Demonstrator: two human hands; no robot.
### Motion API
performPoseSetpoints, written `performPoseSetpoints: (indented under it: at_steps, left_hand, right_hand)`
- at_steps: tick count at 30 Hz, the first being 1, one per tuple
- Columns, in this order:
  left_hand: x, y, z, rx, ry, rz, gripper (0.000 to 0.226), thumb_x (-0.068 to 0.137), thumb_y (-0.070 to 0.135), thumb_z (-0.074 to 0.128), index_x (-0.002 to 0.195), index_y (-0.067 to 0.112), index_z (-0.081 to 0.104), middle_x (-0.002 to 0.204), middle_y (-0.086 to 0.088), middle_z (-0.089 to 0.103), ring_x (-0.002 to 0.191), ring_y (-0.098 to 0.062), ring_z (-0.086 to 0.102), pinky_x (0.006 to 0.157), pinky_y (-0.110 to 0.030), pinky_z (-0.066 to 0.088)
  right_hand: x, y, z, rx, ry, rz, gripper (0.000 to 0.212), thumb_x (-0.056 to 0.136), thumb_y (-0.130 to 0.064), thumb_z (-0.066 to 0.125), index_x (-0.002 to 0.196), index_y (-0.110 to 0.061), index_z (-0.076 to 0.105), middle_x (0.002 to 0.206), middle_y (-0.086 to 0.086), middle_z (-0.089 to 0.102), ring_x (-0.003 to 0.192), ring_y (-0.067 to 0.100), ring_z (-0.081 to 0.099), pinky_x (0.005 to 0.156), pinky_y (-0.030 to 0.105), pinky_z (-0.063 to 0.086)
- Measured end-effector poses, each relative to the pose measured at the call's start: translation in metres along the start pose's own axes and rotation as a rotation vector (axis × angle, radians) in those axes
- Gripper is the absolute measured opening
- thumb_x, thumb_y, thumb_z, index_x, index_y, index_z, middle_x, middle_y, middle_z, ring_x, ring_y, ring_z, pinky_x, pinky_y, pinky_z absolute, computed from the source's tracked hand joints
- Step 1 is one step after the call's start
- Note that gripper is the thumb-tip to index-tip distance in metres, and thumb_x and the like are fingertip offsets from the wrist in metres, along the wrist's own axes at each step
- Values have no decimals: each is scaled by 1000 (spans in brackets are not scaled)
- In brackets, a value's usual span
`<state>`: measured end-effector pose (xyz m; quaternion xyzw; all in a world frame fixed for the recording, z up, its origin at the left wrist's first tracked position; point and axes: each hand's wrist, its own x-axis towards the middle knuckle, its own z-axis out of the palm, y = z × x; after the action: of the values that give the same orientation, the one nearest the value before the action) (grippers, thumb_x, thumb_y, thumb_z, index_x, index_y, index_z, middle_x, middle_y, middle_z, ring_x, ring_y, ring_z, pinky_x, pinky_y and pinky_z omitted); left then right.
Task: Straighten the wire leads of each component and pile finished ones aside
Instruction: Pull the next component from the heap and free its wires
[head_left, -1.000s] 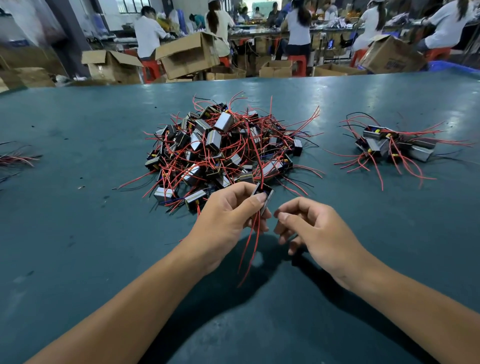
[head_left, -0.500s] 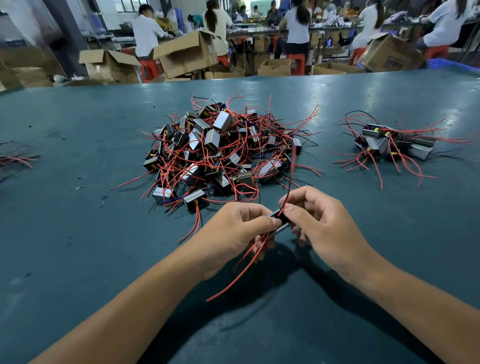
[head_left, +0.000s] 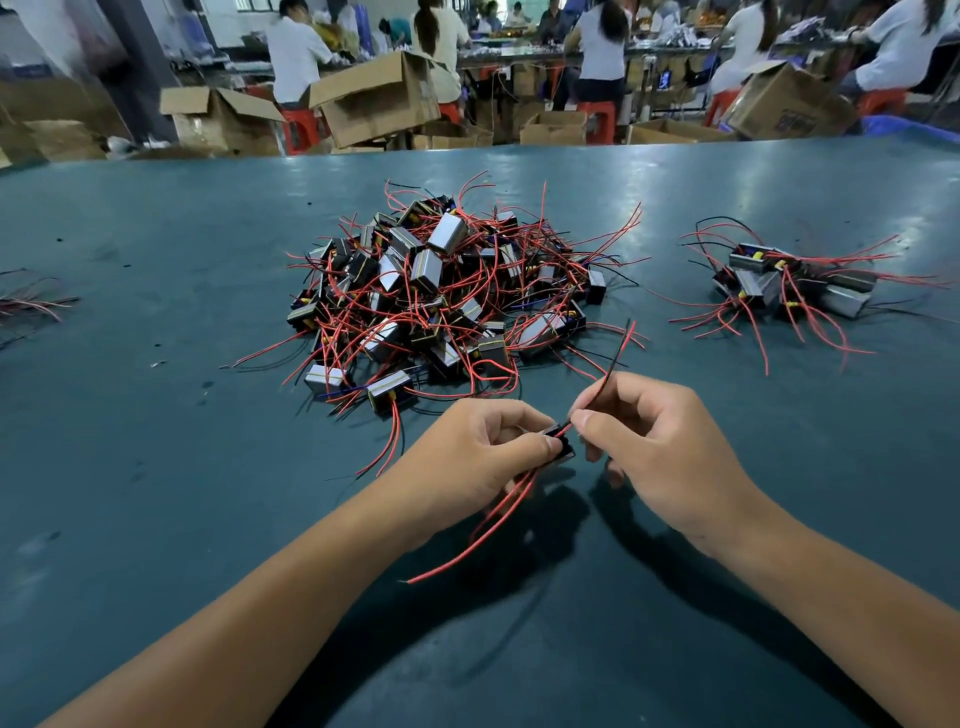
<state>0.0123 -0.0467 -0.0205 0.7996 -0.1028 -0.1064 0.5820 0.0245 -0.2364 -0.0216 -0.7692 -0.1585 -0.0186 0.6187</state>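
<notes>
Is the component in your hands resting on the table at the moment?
No, the left hand holds the component above the table while the right hand pinches its leads.

Right hand (head_left: 670, 457) has slid outward along the upper leads (head_left: 613, 364).

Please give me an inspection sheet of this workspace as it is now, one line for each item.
Surface: dark green table, with small specks on its left part.
Job's things: big pile of components at centre; smaller pile at far right; one component held above the table.
Clutter: a few loose wires at the left edge.
Grips: left hand pinches the component's body; right hand pinches its upper leads, which point up and away.
Cables: lower red leads hang below the left hand, curved.
Surroundings: open cardboard boxes, red stools and seated workers behind the table.
</notes>
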Motion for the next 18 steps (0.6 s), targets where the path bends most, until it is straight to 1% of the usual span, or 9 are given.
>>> performPoseSetpoints:
  at_steps: [1, 2, 5, 8, 10, 12, 14, 15, 18]
  left_hand:
    - [0, -1, 1, 6, -8, 8, 11, 97, 21, 65, 100, 16, 73, 76, -23, 65, 65, -24, 51, 66, -39, 40]
    - [0, -1, 2, 11, -12, 13, 10, 97, 22, 65, 100, 17, 73, 79, -26, 65, 66, -24, 51, 67, -40, 40]
    - [-1, -3, 4, 11, -1, 14, 11, 98, 23, 64, 100, 14, 71, 76, -21, 65, 65, -23, 54, 65, -39, 42]
    - [0, -4, 0, 24, 12, 26, 12, 98, 22, 63, 100, 12, 69, 71, -8, 63, 64, -22, 55, 61, -32, 43]
    - [0, -3, -3, 16, 10, 30, 12, 98, 22, 63, 101, 12, 68, 73, -7, 63, 65, -23, 56, 61, -30, 43]
    - [0, -2, -3, -28, -6, 31, 14, 97, 21, 63, 103, 9, 68, 76, -8, 63, 67, -24, 54, 61, -31, 43]
    - [0, -2, -4, -63, -28, 28, 22, 90, 24, 62, 105, 9, 68, 77, -7, 63, 67, -24, 55, 63, -33, 44]
    - [1, -3, -3, -85, -39, 26, 26, 86, 26, 62, 105, 9, 67, 77, -7, 63, 66, -24, 55, 62, -34, 45]
    - [2, -3, -3, -119, -67, 47, 30, 85, 29, 67, 106, 9, 65, 75, -8, 63, 57, -20, 52, 55, -27, 47]
  right_hand:
    - [1, 1, -1, -24, 8, 7, 13, 89, -13, 67, 77, -18, 68, 61, -6, 63, 54, 6, 55, 57, 25, 44]
    - [1, 1, -1, -41, 13, 18, 14, 90, -11, 67, 77, -17, 68, 60, -5, 63, 53, 6, 55, 56, 26, 44]
    - [2, 2, -2, -52, 25, 42, 15, 89, -13, 68, 75, -18, 69, 58, -3, 63, 50, 6, 54, 51, 24, 44]
    - [2, 3, -2, -36, 48, 64, 16, 87, -16, 71, 72, -20, 69, 55, -2, 63, 46, 5, 53, 47, 21, 42]
    - [2, 3, -1, -20, 55, 79, 16, 86, -17, 72, 71, -19, 68, 55, -1, 62, 45, 5, 52, 45, 20, 42]
    - [2, 3, -2, 1, 53, 92, 15, 84, -17, 73, 70, -18, 68, 54, 0, 62, 44, 6, 51, 43, 20, 42]
    - [2, 2, -4, 21, 49, 93, 15, 83, -15, 74, 69, -16, 67, 54, 2, 62, 42, 8, 49, 42, 19, 40]
    - [2, 2, -5, 25, 49, 91, 15, 82, -13, 75, 69, -16, 66, 53, 2, 61, 42, 9, 48, 41, 19, 39]
    - [2, 1, -8, 39, 56, 63, 18, 81, -11, 77, 68, -15, 66, 53, -1, 60, 46, 9, 50, 43, 20, 40]
